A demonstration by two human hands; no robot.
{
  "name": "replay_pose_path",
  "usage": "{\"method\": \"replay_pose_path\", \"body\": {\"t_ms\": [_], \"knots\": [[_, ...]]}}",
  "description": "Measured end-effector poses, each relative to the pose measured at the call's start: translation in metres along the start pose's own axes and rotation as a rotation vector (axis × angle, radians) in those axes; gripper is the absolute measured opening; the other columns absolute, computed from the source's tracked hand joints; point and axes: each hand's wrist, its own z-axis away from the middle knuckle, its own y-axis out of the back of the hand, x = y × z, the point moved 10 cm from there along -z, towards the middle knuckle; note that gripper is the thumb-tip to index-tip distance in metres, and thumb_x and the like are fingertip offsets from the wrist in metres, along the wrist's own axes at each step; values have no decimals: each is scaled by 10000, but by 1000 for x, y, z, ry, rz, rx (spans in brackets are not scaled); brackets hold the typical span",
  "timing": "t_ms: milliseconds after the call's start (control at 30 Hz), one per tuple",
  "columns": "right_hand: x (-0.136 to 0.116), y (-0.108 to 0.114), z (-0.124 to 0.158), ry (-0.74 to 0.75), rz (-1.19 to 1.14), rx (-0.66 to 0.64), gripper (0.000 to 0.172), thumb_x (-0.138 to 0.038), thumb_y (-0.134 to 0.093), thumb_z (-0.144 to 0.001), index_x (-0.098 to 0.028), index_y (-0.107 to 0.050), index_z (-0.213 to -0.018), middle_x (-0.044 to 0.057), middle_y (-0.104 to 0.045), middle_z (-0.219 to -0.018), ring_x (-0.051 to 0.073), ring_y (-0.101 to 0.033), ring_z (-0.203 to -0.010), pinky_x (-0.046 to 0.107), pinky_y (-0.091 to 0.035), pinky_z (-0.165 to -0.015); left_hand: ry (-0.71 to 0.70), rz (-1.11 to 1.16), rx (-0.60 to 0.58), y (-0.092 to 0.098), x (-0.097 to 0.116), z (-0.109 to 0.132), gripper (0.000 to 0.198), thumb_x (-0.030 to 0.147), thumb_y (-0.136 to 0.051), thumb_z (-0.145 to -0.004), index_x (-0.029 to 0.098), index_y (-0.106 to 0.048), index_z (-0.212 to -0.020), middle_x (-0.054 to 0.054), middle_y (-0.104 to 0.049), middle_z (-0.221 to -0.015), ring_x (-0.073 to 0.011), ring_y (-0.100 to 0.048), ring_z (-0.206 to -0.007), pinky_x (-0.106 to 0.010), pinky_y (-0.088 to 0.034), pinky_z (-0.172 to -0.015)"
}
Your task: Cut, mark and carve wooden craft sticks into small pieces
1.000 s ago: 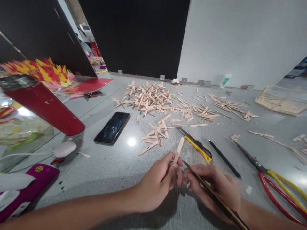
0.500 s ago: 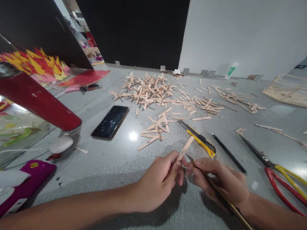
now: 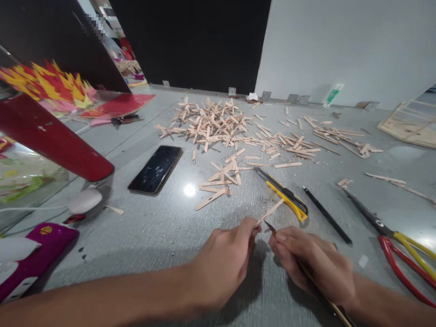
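You face a black panel [image 3: 190, 41] beside a pale grey panel [image 3: 344, 45]; glare [image 3: 190, 190] spots your grey surface [image 3: 136, 236].

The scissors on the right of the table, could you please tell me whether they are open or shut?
The scissors look shut: their dark blades lie together, with no gap showing between them.

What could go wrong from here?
1. Slip: the tip of the pointed tool in the right hand sits close to the left hand's fingertips, so a slip could nick them.
2. Weak hold: the thin wooden stick is pinched near one end only, so it might twist or snap under pressure.
3. Knock: the utility knife lies just beyond both hands; a stray forward move could bump it.
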Motion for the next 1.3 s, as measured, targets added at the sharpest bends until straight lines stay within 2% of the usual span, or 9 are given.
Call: {"method": "replay_pose_path", "body": {"t_ms": [100,233,400,567,733,800,900,1067,1300], "knots": [[-1,1,-1,6,-3,-18,188,-78,-463,-1009,-250,-507,-1069,-5,-703,-762,141,-707,-569,232,-534,-480,-160,-244,97,6,11,3,258,96,-333,-1023,182,-518,-1180,-56,-774,-798,-226,-757,-640,-314,-525,-607],[3,2,-3,-55,-41,-26,223,-51,-464,-1001,-262,-500,-1066,-21,-666,-740,130,-677,-526,225,-509,-443,-366,-376,229,13,27,13,325,55,-330,-1000,113,-470,-1287,-99,-785,-838,-250,-770,-640,-322,-545,-529],[3,0,-2,-48,-99,-42,359,-25,-478,-978,-278,-476,-1232,1,-699,-811,153,-720,-603,241,-559,-486,-480,-508,318,18,41,19,386,7,-366,-1002,5,-394,-1387,-140,-788,-862,-244,-769,-645,-320,-581,-515],[4,-2,1,-58,-98,-52,304,-50,-477,-996,-278,-468,-1196,-9,-667,-787,155,-704,-595,253,-555,-487,-417,-408,256,14,35,16,325,24,-323,-989,88,-494,-1257,-107,-772,-825,-236,-743,-592,-315,-521,-499],[1,-1,-2,-50,-18,-20,226,-62,-455,-1015,-267,-495,-1101,-8,-695,-739,153,-715,-586,232,-571,-503,-113,-171,49,-2,9,3,244,175,-303,-1081,203,-531,-1000,7,-654,-607,-180,-622,-478,-290,-426,-548],[-2,2,-3,-25,57,1,194,-81,-458,-1030,-244,-534,-1102,21,-734,-779,164,-739,-638,235,-595,-541,-61,-143,16,-3,7,0,262,220,-287,-1100,221,-512,-965,22,-614,-591,-167,-589,-476,-280,-382,-547],[-10,2,-4,60,135,-11,159,-112,-453,-1063,-193,-590,-1069,72,-744,-844,181,-739,-694,250,-587,-552,-29,-120,-17,-5,5,-2,252,252,-299,-1103,233,-493,-943,35,-569,-594,-161,-552,-481,-279,-346,-553],[-16,-7,-6,146,204,-87,274,-47,-419,-1068,-200,-555,-885,38,-654,-739,167,-622,-620,277,-502,-532,-34,-125,-23,-7,0,-2,233,256,-321,-1098,231,-494,-944,16,-605,-619,-163,-561,-478,-282,-323,-538],[-21,-18,-4,158,264,-219,344,-41,-399,-1071,-205,-554,-811,11,-522,-704,178,-453,-595,326,-363,-508,-67,-160,-15,-14,-10,1,171,128,-366,-1013,232,-495,-968,-19,-678,-690,-192,-625,-551,-291,-315,-547]]}}
